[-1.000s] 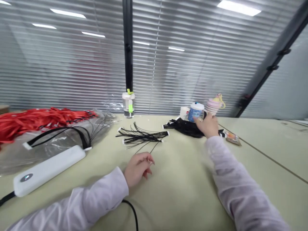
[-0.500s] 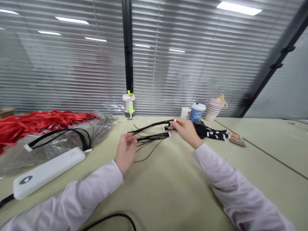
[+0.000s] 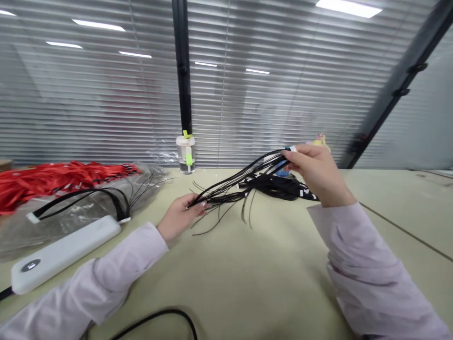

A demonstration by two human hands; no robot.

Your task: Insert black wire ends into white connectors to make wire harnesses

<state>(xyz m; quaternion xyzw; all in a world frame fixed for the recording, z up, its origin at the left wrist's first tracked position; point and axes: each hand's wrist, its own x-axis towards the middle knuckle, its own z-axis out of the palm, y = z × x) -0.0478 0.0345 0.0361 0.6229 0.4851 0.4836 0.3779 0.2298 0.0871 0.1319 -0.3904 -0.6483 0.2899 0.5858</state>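
A bundle of thin black cords (image 3: 244, 175) stretches slantwise between my two hands, above the table. My right hand (image 3: 314, 172) pinches its raised end, beside a small white tip (image 3: 293, 148). Lower down on the left, the fingers of my left hand (image 3: 182, 215) are closed round the other end. Loose cord ends hang below the bundle and trail near my left fingers. Behind and under the bundle lies a pile of black cords or straps with white marks (image 3: 279, 186), partly covered by it and by my right hand.
At left, red straps (image 3: 71, 177) lie on a clear plastic bag (image 3: 17, 236), with a black cord loop (image 3: 106, 191) nearby. A white oblong device (image 3: 67, 255) has a black cable. A lidded clear cup (image 3: 185, 153) stands near the blinds; other cups are mostly behind my right hand.
My right hand has risen and moved right with its end of the cords, drawing the bundle out longer and higher. My left hand stays near its place, still gripping the other end.
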